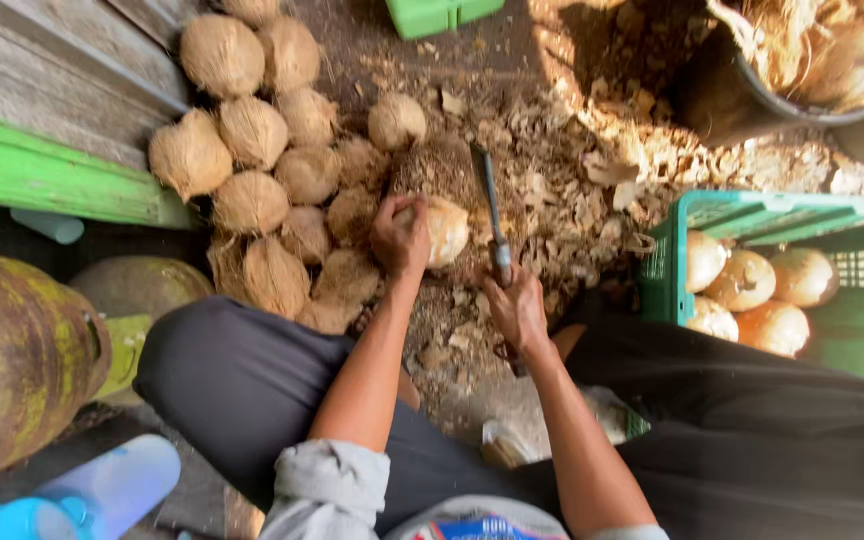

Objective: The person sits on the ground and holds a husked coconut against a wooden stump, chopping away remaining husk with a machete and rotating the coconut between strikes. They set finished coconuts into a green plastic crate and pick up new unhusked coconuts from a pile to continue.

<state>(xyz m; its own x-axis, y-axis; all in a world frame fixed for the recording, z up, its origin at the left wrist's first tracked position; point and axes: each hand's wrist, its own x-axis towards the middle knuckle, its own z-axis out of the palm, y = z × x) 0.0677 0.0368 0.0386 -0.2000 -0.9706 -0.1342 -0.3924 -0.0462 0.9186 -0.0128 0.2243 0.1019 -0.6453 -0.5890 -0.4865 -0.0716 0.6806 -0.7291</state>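
Head view: gripping a half-husked coconut (pixel 442 230) on the ground among husk scraps (pixel 562 190), left hand (pixel 399 236) closing its grip over the near left side. Holding a long knife (pixel 492 215) in the right hand (pixel 515 308), grip wrapped tight on the handle, blade pointing away, lying just right of the coconut. Sitting beyond: piled brown coconuts (pixel 252 170) left, green crate (pixel 752 215) of peeled ones right.

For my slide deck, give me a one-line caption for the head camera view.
Left hand steadies a coconut while right hand grips a long knife, beside piled husked coconuts.
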